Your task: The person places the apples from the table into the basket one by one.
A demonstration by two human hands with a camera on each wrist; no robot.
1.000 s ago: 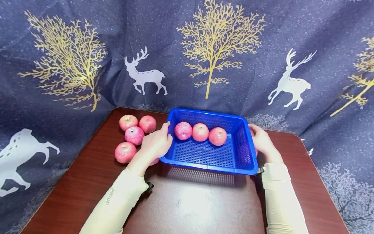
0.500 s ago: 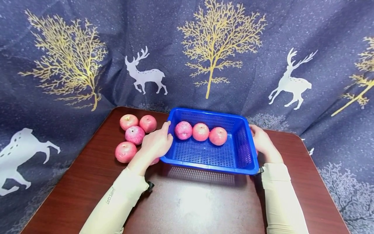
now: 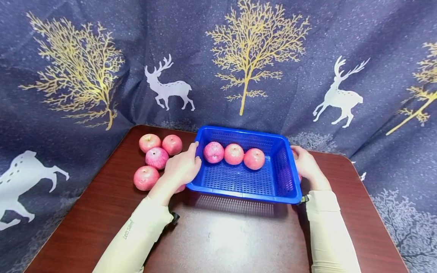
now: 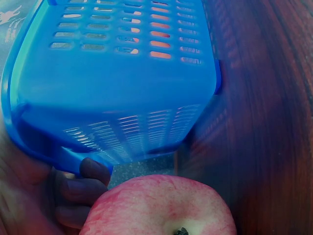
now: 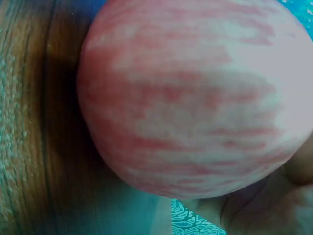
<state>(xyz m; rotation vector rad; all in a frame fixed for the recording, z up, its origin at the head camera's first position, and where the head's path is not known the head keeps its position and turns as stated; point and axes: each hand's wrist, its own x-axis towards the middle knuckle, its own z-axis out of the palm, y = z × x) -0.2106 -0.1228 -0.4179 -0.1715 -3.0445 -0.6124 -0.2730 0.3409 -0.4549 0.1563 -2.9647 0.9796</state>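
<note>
While a dark blue backdrop (image 3: 218, 94) with pale deer and golden trees is hanging behind everything, a reddish-brown table (image 3: 85, 227) is spreading below it. Over the table's far half, a blue slotted basket (image 3: 239, 195) is showing between a person's 2 hands. 2 cream sleeves (image 3: 136, 231) are reaching in from the near side. The left hand (image 3: 182, 167) is gripping the basket's left rim, fingers curling underneath. The right hand (image 3: 307, 165) is lying at the right rim, its fingers mostly hiding, leaving it unclear whether they are grasping rim or fruit. 3 red apples (image 3: 234, 154) are lying in a row inside; 4 apples (image 3: 157, 158) are clustering to the left, a 5th (image 3: 180, 188) is peeking from beneath the left wrist, and 1 streaked apple (image 5: 195, 98) is showing just outside the right wall
</note>
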